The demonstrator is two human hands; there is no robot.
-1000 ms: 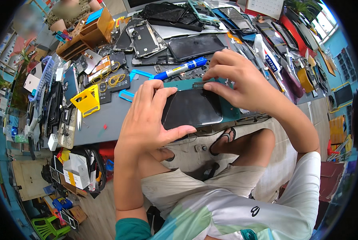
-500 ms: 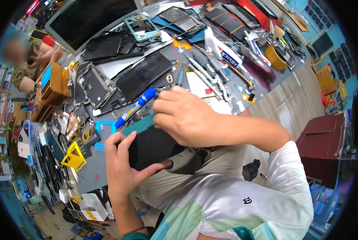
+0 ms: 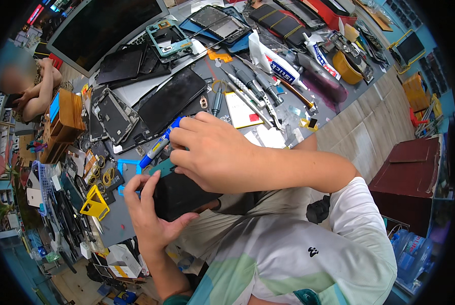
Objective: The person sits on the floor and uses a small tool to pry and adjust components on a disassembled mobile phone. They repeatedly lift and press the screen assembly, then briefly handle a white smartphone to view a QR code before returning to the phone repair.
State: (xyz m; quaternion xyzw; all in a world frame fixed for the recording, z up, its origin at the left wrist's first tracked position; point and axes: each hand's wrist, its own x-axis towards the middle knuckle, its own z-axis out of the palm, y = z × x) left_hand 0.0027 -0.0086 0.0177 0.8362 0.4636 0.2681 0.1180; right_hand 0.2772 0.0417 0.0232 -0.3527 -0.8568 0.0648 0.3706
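Two hands were busy with one black phone [image 3: 179,195] at the near edge of the grey table [image 3: 115,231], right above the person's lap. The left hand [image 3: 151,216] held the phone from the left side: its thumb pressed along the near edge, and its fingers stood up straight against the left edge, spread a little. The right hand [image 3: 212,155] lay on top of the phone with its fingers curled in tight, covering the far end. I could not tell what those curled fingers pinched. A blue pen [image 3: 159,145] poked out from under the right hand, and it pointed up and away to the left. A yellow stand [image 3: 94,203] sat near the left hand. Other dark phones and some tools lay all over the table behind.
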